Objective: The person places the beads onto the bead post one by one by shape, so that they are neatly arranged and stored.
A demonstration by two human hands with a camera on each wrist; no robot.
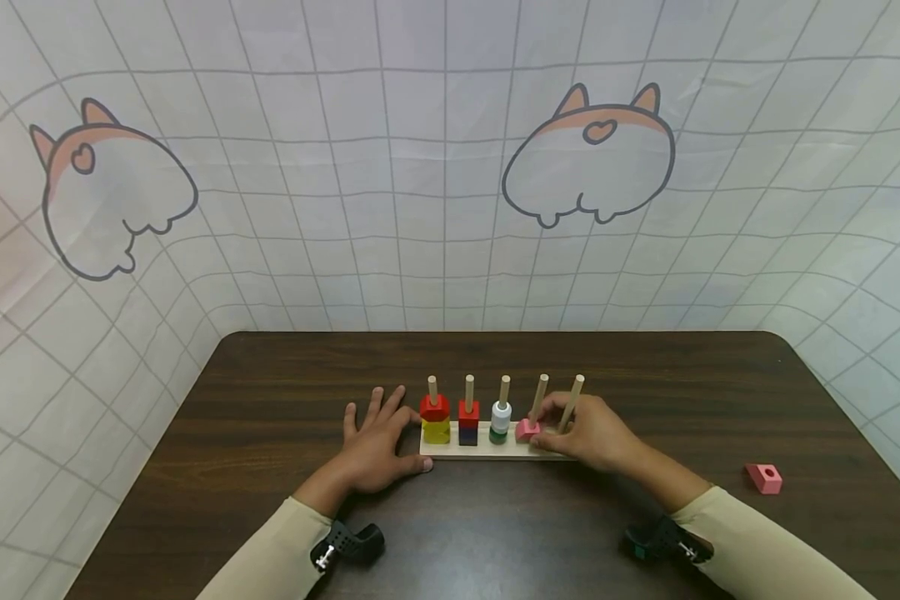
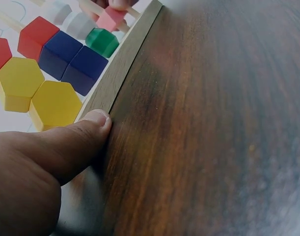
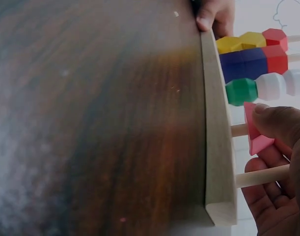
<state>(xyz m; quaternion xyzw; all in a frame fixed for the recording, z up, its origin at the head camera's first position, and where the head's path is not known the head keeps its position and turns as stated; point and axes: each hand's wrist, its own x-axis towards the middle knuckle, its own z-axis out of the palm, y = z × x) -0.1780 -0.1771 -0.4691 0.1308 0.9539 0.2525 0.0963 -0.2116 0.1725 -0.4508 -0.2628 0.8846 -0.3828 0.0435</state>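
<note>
A wooden peg stand (image 1: pixel 480 451) holds upright pegs with coloured blocks. My right hand (image 1: pixel 596 433) pinches a pink block (image 3: pixel 258 135) that is threaded on the fourth peg, apart from the base in the right wrist view. The fingers also lie around the bare right-end peg (image 3: pixel 261 176). At the stand's left end my left hand (image 1: pixel 375 450) has its fingers spread, the thumb pressed on the front edge and the index finger at the back corner. Nearest it are yellow hexagonal blocks (image 2: pixel 56 104), with a red block (image 1: pixel 434 407) above them.
Dark blue blocks (image 2: pixel 73 61) under a red one (image 2: pixel 38 38) fill the second peg; a green block (image 2: pixel 102 42) under white ones (image 1: pixel 501 415) fills the third. Another pink block (image 1: pixel 765 478) lies on the dark wooden table (image 1: pixel 307 358), right of my right arm. A patterned curtain (image 1: pixel 420 167) hangs behind.
</note>
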